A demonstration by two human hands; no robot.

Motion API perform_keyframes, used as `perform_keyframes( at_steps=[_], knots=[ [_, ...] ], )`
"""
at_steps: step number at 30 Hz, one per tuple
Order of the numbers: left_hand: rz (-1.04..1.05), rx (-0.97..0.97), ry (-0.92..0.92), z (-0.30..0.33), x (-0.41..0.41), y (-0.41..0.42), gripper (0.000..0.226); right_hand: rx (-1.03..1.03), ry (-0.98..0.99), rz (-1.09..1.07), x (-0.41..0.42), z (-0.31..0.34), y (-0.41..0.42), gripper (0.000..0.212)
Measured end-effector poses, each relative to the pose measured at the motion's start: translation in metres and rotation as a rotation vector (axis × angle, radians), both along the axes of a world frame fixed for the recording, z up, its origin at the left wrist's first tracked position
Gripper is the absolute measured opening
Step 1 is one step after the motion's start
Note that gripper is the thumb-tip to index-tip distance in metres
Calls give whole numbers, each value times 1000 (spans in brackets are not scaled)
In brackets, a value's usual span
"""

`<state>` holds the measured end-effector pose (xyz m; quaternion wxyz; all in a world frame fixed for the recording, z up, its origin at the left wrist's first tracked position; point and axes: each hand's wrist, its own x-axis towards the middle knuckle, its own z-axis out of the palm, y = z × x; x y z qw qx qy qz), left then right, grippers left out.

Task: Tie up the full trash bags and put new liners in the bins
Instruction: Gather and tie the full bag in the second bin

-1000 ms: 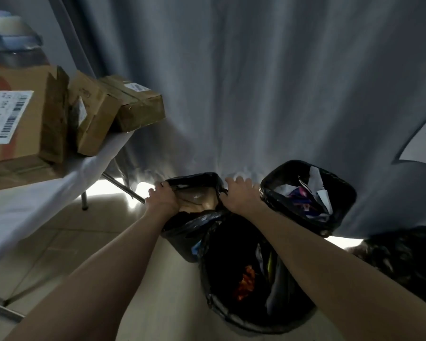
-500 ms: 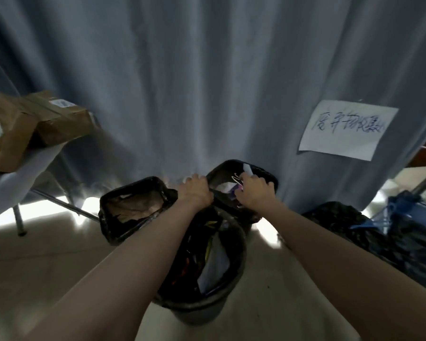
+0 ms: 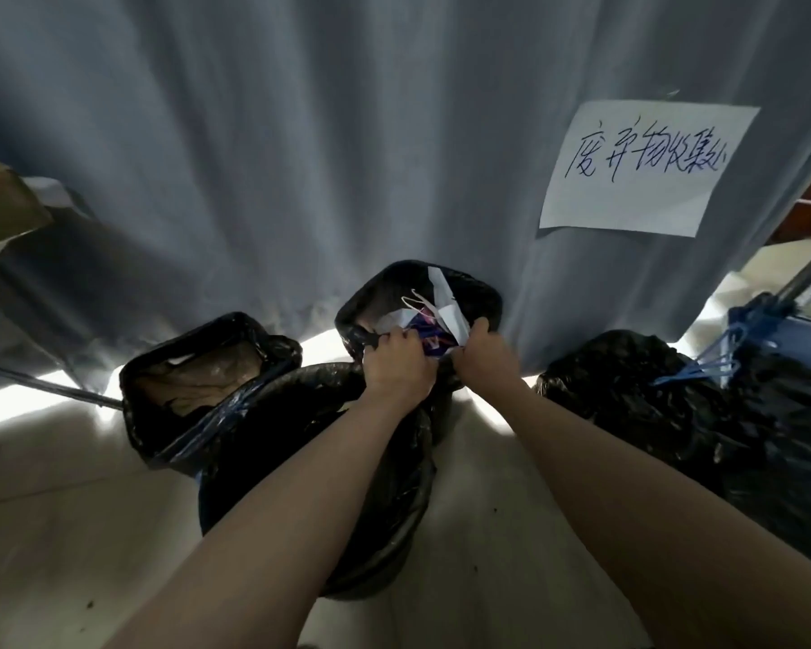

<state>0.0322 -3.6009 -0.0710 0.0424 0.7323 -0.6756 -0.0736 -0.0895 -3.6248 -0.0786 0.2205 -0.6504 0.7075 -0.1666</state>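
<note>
My left hand [image 3: 396, 367] and right hand [image 3: 485, 356] are both curled on the near rim of the black liner [image 3: 476, 292] in the far bin, fingers pinching folded film where it wraps the bin's edge; the two grips sit close together, nearly touching, on the side nearest me. Just beyond my fingers the bag's mouth stands open, with white paper and blue wrappers [image 3: 434, 316] heaped to rim height; I judge the load light but bulky, apt to spring up or spill if the mouth is drawn shut too fast. The film looks thin, glossy and soft; I expect it to be slippery and to stretch or tear under a sharp pull, so the hold belongs on gathered, doubled film at the rim, worked round from my grip to the far edge before lifting. Directly beneath my forearms stands a second lined bin [image 3: 300, 461], touching the first; to the left of my grip, a third lined bin [image 3: 197, 363], holding what seems to be brown paper. To the right lies a filled black bag [image 3: 628, 391], its neck tied with blue cord [image 3: 708, 363]. Behind everything hangs a grey curtain [image 3: 300, 156] bearing a handwritten paper sign [image 3: 642, 166].
</note>
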Motion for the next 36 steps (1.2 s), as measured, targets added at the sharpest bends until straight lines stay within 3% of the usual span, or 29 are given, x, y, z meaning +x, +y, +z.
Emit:
perform_keyframes(
  at_steps=[5,13,20,22,27,36],
  knots=[
    [14,-41,-3,-5,7,4,56,-14,-157,-146,13,-6,-2,45],
    [-31,12,-97,32,14,-3,59,90,-90,-140,-30,9,24,50],
    [-106,204,-216,112,4,-6,52,247,-86,-157,-82,23,80,57],
    [-136,233,-195,118,-10,2,53,288,-96,-180,-95,26,94,68],
    [-193,305,-122,80,-46,41,45,376,-84,-211,-124,32,121,99],
    [-168,304,-111,41,-67,82,37,398,2,-136,-155,28,170,88]
  ],
)
